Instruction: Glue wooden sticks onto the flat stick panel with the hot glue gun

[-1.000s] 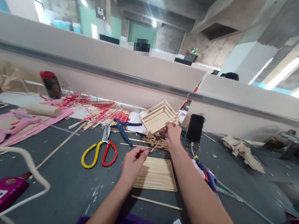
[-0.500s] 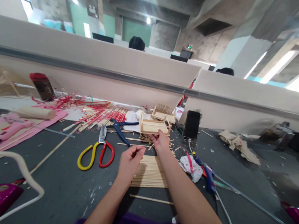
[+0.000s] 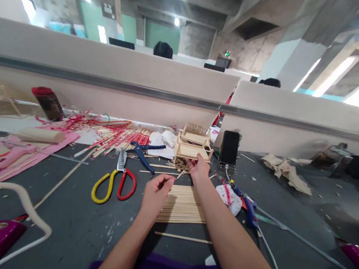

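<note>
My right hand [image 3: 199,169] grips the near edge of a small bed-like model [image 3: 193,151] made of thin wooden sticks. Just behind it stands another stick model [image 3: 196,132]. Closer to me, my left hand [image 3: 157,189] is closed with thumb and fingertips pinched together; anything between them is too small to make out. A flat row of wooden sticks [image 3: 183,204] lies under and between my forearms, and one loose stick [image 3: 183,238] lies nearer to me. Short stick pieces [image 3: 181,174] are scattered beneath the model.
Left of my hands lie scissors [image 3: 120,175] with yellow and red handles and blue pliers [image 3: 144,155]. Farther back are a pile of red-marked sticks [image 3: 114,138] and a bottle [image 3: 47,104]. To the right are a phone [image 3: 229,149] and a blue glue gun [image 3: 250,211].
My right hand has moved the bed-like model a little to the right, in front of the other model. My left hand stays pinched in nearly the same place.
</note>
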A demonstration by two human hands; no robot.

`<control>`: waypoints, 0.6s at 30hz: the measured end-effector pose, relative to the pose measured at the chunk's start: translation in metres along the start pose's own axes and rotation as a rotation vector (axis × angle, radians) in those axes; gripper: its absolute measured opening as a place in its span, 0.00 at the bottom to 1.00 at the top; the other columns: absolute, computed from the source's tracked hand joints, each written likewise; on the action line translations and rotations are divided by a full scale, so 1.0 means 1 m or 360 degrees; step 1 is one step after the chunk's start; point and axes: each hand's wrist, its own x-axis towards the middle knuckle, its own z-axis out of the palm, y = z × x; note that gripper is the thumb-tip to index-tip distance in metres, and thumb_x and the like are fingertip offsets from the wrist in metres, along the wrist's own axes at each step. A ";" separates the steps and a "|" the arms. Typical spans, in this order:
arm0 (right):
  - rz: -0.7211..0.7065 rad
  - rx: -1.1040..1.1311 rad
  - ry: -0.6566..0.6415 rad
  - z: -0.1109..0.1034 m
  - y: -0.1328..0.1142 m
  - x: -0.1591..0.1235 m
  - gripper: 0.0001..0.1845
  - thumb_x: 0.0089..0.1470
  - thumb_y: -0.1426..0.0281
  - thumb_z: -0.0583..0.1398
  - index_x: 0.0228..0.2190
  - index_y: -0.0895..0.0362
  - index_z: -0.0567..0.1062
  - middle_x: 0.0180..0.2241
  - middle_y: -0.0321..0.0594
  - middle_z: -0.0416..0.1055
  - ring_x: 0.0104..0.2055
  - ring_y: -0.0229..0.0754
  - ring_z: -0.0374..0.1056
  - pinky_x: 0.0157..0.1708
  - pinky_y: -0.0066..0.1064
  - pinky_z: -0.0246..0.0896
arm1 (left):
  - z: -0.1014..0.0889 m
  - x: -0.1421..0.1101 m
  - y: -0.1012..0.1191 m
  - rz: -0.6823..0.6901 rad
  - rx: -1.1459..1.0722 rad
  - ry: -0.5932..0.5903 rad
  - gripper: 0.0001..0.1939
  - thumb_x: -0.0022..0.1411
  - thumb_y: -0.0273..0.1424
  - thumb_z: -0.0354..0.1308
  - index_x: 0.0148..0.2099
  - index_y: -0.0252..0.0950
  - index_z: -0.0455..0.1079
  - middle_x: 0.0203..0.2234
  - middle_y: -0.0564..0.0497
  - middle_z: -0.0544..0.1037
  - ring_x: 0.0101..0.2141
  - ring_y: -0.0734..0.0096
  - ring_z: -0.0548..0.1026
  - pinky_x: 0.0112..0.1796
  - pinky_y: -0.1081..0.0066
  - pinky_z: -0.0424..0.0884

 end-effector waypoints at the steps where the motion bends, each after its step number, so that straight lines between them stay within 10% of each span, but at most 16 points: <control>1: 0.0017 -0.0004 -0.0003 -0.001 -0.001 0.001 0.09 0.52 0.73 0.61 0.28 0.55 0.64 0.16 0.22 0.61 0.15 0.28 0.56 0.26 0.33 0.76 | 0.000 0.000 0.000 -0.0005 -0.0001 0.0000 0.15 0.54 0.41 0.60 0.35 0.33 0.74 0.18 0.58 0.65 0.17 0.81 0.56 0.18 0.78 0.50; 18: 0.0455 -0.0107 -0.0112 -0.023 0.009 -0.005 0.05 0.60 0.71 0.55 0.39 0.58 0.69 0.29 0.35 0.70 0.25 0.34 0.66 0.29 0.32 0.71 | 0.000 -0.003 0.002 -0.0003 0.0031 -0.0002 0.14 0.53 0.40 0.60 0.34 0.33 0.74 0.17 0.57 0.65 0.18 0.80 0.57 0.18 0.78 0.51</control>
